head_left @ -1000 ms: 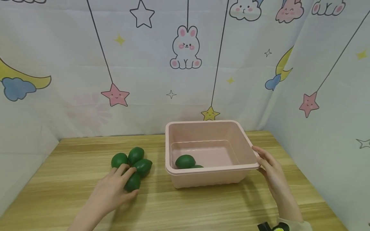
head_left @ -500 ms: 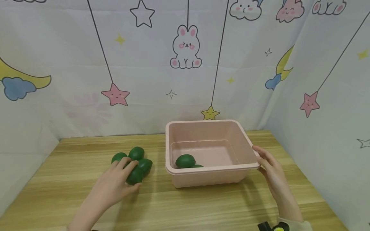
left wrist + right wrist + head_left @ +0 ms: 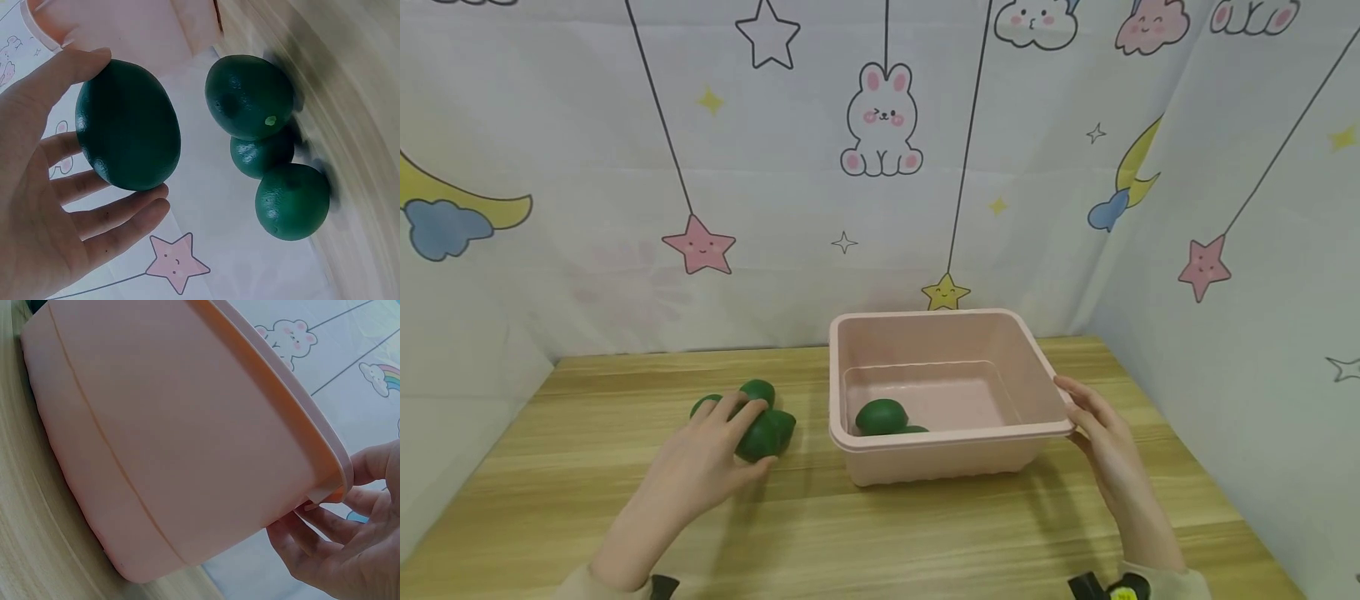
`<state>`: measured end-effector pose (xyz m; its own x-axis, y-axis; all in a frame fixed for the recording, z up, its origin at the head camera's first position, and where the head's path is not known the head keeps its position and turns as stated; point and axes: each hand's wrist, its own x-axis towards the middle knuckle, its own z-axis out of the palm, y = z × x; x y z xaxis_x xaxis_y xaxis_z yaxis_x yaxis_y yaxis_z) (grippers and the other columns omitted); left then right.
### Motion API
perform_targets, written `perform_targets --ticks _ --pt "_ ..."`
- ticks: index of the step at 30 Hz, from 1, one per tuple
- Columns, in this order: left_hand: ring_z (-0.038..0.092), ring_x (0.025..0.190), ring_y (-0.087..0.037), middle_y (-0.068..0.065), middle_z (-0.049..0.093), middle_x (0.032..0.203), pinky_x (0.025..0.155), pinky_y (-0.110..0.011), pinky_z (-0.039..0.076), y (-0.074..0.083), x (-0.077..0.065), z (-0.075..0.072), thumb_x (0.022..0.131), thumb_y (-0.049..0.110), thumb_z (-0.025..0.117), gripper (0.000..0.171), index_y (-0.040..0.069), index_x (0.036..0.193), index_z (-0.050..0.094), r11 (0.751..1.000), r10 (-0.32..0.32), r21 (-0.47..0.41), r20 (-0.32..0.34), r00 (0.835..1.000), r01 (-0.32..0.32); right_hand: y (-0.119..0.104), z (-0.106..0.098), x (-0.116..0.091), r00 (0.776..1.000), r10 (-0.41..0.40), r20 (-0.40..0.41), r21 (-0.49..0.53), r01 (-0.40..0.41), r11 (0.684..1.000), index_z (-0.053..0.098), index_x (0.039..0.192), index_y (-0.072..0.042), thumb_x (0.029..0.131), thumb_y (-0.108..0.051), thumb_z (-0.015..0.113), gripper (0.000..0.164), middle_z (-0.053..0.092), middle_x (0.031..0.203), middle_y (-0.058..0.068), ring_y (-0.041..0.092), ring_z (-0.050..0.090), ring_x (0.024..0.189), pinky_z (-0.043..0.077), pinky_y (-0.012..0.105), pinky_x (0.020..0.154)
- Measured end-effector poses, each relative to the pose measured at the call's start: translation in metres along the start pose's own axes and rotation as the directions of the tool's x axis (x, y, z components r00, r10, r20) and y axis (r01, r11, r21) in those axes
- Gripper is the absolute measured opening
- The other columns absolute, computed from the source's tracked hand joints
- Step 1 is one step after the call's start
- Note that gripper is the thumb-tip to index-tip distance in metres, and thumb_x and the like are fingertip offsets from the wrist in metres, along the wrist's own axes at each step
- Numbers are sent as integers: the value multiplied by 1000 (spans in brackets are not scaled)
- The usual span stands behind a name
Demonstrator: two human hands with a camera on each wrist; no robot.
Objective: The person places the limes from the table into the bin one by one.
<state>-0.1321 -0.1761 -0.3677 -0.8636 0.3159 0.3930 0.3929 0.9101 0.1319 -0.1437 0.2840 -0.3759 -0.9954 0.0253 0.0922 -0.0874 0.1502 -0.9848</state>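
Observation:
My left hand (image 3: 707,454) holds a dark green lime (image 3: 128,125) between thumb and fingers, lifted off the table in the left wrist view. Beyond it, three more limes lie close together: one with a pale stem spot (image 3: 250,97), a smaller-looking lime (image 3: 265,153) and a round-looking lime (image 3: 292,201). To their right stands a pink plastic basin (image 3: 947,462). One lime (image 3: 882,417) shows at its near left corner, with a second lime (image 3: 916,430) mostly hidden behind the front wall. At the basin's right rim, my right hand (image 3: 1108,454) grips the edge, thumb and fingers around it.
A wood-grain table (image 3: 925,542) carries everything. White cloth (image 3: 790,183) printed with stars, clouds and a rabbit hangs behind the table, and more cloth flanks both sides.
My left hand has moved slightly away from me and to the right, and the lime in its grasp has come up with it. The right hand and the basin stay where they were.

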Motion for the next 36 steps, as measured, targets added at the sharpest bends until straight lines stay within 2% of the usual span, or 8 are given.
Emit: perform_targets --ticks 5,17,25,36 --pt "60 97 -32 -12 60 117 59 -42 55 2 6 -2 70 39 81 60 14 120 61 1000 14 -5 -11 1000 -14 1 -1 0 1000 2 4 -15 -2 1000 40 145 -9 101 -29 46 48 54 123 -17 0 53 109 44 15 87" --pt "61 95 -31 -11 60 116 70 -46 55 8 20 -5 71 40 79 62 14 123 59 1000 26 -3 -14 1000 -26 1 0 0 1000 -4 4 1 4 1000 41 144 -8 101 -27 47 47 56 120 -16 -1 54 106 44 16 86" --pt "60 95 -30 -11 58 117 60 -42 55 11 28 -6 72 39 79 61 15 125 58 999 42 0 -14 999 -42 2 -1 1 1000 0 3 -15 0 1000 41 144 -9 101 -29 47 47 56 121 -16 -1 54 107 44 15 86" --pt "61 96 -32 -11 59 119 61 -42 55 17 39 -10 72 41 79 62 17 125 58 997 72 19 -48 996 -71 3 -2 2 1000 -5 5 -11 5 1000 41 144 -9 101 -28 47 47 56 122 -16 0 54 108 44 16 86"
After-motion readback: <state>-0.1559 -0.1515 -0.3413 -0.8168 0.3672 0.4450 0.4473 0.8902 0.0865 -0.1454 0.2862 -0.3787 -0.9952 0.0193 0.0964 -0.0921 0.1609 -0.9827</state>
